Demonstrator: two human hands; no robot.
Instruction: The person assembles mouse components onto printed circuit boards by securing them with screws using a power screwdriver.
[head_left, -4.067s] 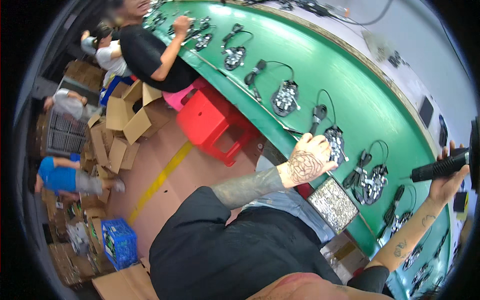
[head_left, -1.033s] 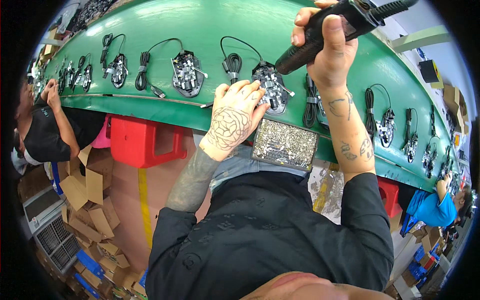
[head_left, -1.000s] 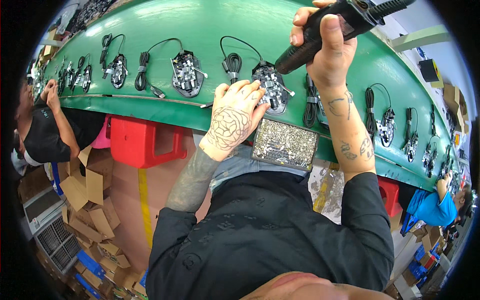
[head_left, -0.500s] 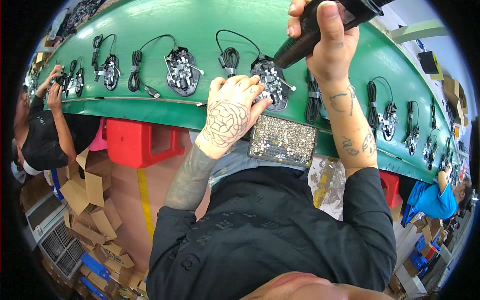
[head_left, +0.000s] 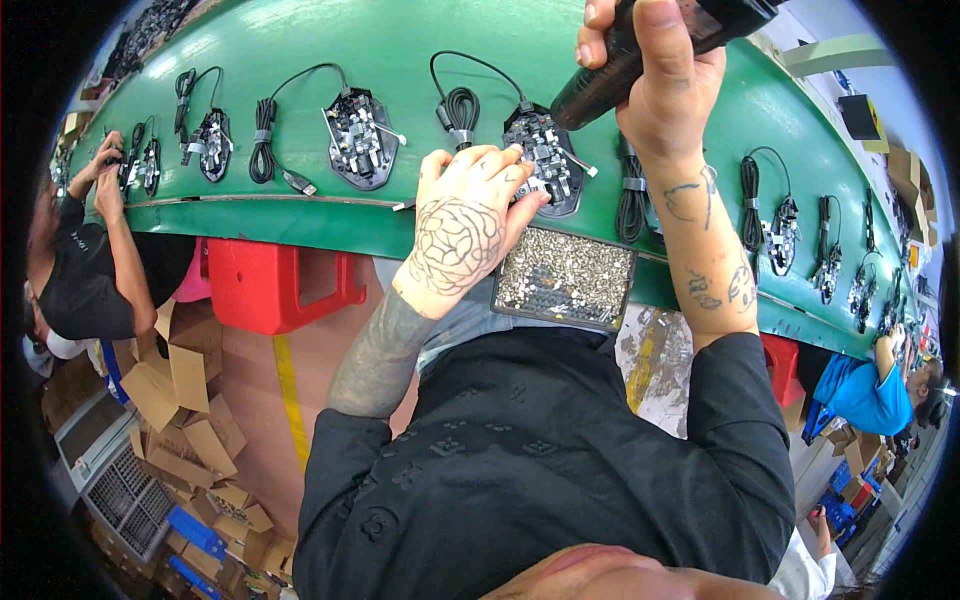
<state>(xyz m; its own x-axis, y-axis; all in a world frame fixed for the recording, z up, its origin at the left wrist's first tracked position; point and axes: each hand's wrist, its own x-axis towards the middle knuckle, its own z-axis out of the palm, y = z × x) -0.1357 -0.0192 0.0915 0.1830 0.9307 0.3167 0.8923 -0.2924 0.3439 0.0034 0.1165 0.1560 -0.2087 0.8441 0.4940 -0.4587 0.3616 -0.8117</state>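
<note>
My right hand [head_left: 668,95] is wrapped round a black electric screwdriver [head_left: 610,82], raised above the green bench. Its tapered end points down and left, close over the top right of an open computer mouse base [head_left: 548,150]; I cannot tell whether the two touch. Circuit parts and a small white connector show on that base, and its cable lies bundled [head_left: 461,108] beyond my left hand. My left hand [head_left: 465,215] grips the base's left edge, fingertips and thumb on it. Just below is a black tray of small metal screws [head_left: 565,275] at the bench edge.
More mouse bases with bundled cables line the green bench [head_left: 400,38], including one [head_left: 360,138] to the left and one [head_left: 781,235] to the right. A red stool [head_left: 255,285] stands left. Co-workers sit at both ends; cardboard boxes [head_left: 190,375] pile up lower left.
My hands and the screwdriver have barely moved; the view has shifted slightly. Someone's arm and white clothing now show at the lower right.
</note>
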